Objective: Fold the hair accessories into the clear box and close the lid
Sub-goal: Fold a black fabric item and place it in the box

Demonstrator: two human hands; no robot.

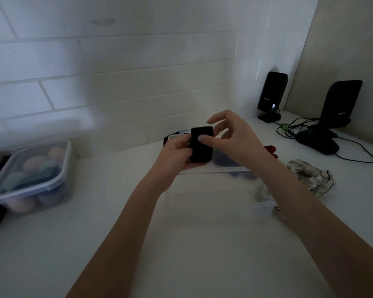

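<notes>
Black, soft fabric: a folded black cloth hair band (201,144) was held up at about 12 o'clock from the person, above the far edge of the clear plastic box (213,203). The left hand (177,154) gripped the band from its left side, fingers curled round the lower edge and thumb on top. The right hand (235,134) pressed its thumb flat against the band's front face; its other fingers were spread and raised, touching nothing that I could see.

The clear box sat on the white countertop (95,244) directly under both forearms. Its walls were hard to trace in the dim light. Something dark blue (226,162) showed just behind the right wrist, whether in the box or past it I could not tell. Another clear-edged piece with a dark shape (177,135) lay behind the left hand, by the white tiled wall (116,82).

At 2 o'clock, near the box's right side, lay a cream scrunchie with dark stripes (312,179). A small red item (271,149) peeked out beside the right forearm.

At 9 o'clock stood a lidded clear plastic container (33,175) holding pastel egg-shaped sponges, well apart from the box.

At 1 to 2 o'clock in the corner: two black upright speakers (272,95) with trailing cables, and a black computer mouse (318,141) in front of the right-hand one.
</notes>
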